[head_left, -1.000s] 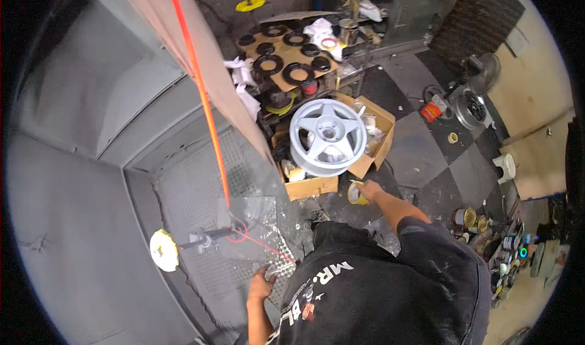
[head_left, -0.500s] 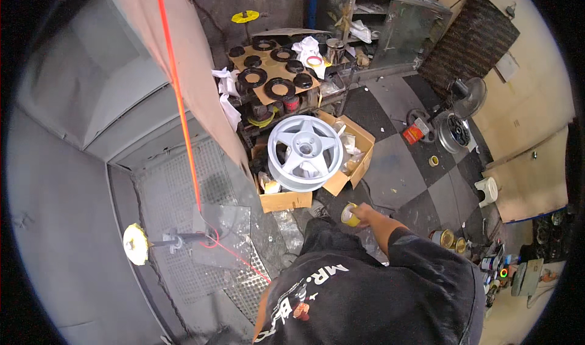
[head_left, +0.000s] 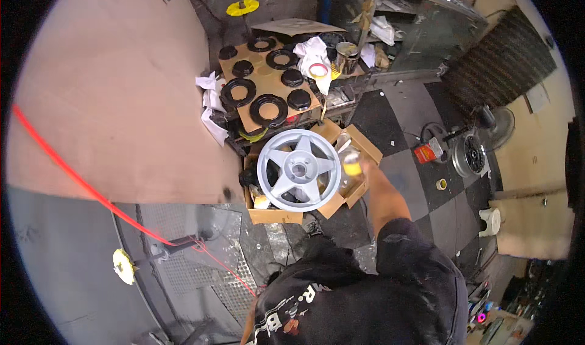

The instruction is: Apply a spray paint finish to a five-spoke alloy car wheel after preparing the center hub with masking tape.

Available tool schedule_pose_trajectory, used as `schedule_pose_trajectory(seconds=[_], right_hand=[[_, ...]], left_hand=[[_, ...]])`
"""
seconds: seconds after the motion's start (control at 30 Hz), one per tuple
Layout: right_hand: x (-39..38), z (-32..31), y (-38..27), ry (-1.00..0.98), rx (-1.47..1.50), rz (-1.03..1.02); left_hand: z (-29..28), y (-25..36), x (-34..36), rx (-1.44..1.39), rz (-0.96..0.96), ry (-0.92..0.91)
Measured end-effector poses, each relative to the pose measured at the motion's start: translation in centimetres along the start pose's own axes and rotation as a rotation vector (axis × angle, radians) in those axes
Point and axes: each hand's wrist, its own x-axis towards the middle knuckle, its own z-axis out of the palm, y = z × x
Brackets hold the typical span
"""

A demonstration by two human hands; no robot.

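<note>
My right hand [head_left: 367, 167] reaches forward over the right side of an open cardboard box [head_left: 271, 214]. It is closed around a small clear jar with yellow in it [head_left: 351, 161]. A silver five-spoke wheel rim [head_left: 298, 170] lies flat on top of the box, just left of the jar. My left hand is out of sight; only a strip of that forearm [head_left: 247, 328] shows at the lower edge, beside my dark shirt.
Behind the box, a cardboard sheet [head_left: 259, 71] carries several black rings and caps, with white rags [head_left: 314, 52] beside it. A second wheel [head_left: 470, 156], a red can [head_left: 425, 153] and a tape roll [head_left: 441, 183] lie on the checkered floor at right. An orange hose [head_left: 91, 186] crosses the left side.
My right hand has gone from low beside the box up and forward over its right flap, still holding the jar. The view has swung, so the rim now sits in the middle of the picture.
</note>
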Motion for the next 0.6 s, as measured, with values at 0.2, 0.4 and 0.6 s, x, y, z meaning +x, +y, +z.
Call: schedule_pose_trajectory(seconds=[0.2,0.4,0.6], right_hand=[[3.7,6.4,-14.6,-0.185,0.312,-0.104],[10.3,7.3,-7.3,-0.222,-0.383,-0.038],[10.5,9.2,5.9,-0.323,-0.849,-0.235]], left_hand=[[3.0,-1.1,-3.4,-0.123,-0.130,0.119],[1.2,2.5,-5.4,-0.011,-0.512,0.191],[-0.3,9.6,-4.3,-0.263,-0.423,0.325]])
